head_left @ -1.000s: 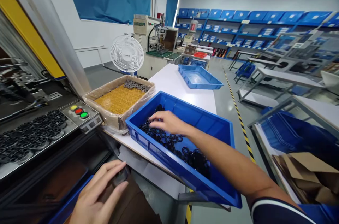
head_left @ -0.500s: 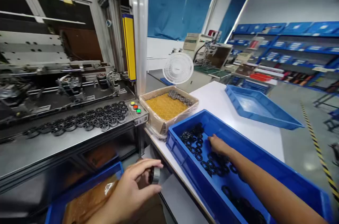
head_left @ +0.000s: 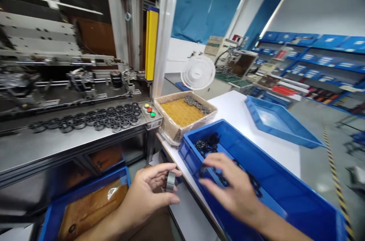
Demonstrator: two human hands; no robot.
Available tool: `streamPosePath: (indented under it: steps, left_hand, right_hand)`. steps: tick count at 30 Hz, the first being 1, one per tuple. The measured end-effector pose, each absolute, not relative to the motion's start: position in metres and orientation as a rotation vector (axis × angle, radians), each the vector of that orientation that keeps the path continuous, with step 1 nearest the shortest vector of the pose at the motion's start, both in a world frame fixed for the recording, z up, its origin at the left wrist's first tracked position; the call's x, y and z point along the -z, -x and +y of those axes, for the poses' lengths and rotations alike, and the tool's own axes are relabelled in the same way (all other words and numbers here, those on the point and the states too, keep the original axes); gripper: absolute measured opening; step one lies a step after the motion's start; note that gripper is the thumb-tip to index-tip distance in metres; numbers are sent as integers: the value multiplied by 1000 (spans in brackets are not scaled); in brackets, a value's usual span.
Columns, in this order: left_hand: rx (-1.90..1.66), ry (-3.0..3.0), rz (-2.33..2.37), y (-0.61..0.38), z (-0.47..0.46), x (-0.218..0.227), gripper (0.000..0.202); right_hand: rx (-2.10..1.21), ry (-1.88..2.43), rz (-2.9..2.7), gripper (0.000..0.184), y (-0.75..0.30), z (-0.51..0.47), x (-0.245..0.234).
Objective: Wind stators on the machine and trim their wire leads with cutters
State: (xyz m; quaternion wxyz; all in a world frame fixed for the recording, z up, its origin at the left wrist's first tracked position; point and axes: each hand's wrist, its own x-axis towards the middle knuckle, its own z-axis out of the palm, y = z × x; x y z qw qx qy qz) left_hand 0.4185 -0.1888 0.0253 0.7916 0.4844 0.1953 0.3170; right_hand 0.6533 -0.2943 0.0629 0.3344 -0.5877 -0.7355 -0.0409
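Observation:
My left hand (head_left: 152, 187) is closed around a short grey metal ring (head_left: 170, 182), with thumb and fingers on its rim. Facing it, my right hand (head_left: 228, 184) pinches a small black ring-shaped part (head_left: 203, 171), blurred and partly covered by the fingertips. The right hand is above the near side of a deep blue bin (head_left: 273, 168), where loose black rings (head_left: 209, 144) lie in heaps. Some of those rings are hidden behind the hand.
On the left, a machine bench (head_left: 25, 149) carries many black-and-metal round parts (head_left: 99, 119) beside a button box (head_left: 152, 116). A lined carton (head_left: 173, 130) adjoins the blue bin. Behind are a white fan (head_left: 198, 73) and a shallow blue tray (head_left: 279, 134). Below sits another blue crate (head_left: 47, 214).
My right hand has come up from the black rings in the bin and moved left toward my left hand, a black part in its fingers. The left hand still holds the metal ring.

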Motion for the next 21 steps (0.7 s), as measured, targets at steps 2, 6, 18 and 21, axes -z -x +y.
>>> streamPosePath:
  steps: [2, 6, 18, 21]
  left_hand:
    - [-641, -1070, 396, -423, -193, -25, 52]
    - [-592, -1084, 377, -431, -200, -22, 52]
    - [-579, -1025, 281, -438, -208, -22, 51]
    - [-581, -1013, 288, -437, -208, -23, 49]
  right_hand:
    - [49, 1307, -1924, 34, -614, -303, -63]
    - [28, 1198, -1913, 37, -592, -307, -51]
    - [144, 1134, -1967, 39, -604, -302, -53]
    - [178, 1131, -2006, 38, -607, -302, -53]
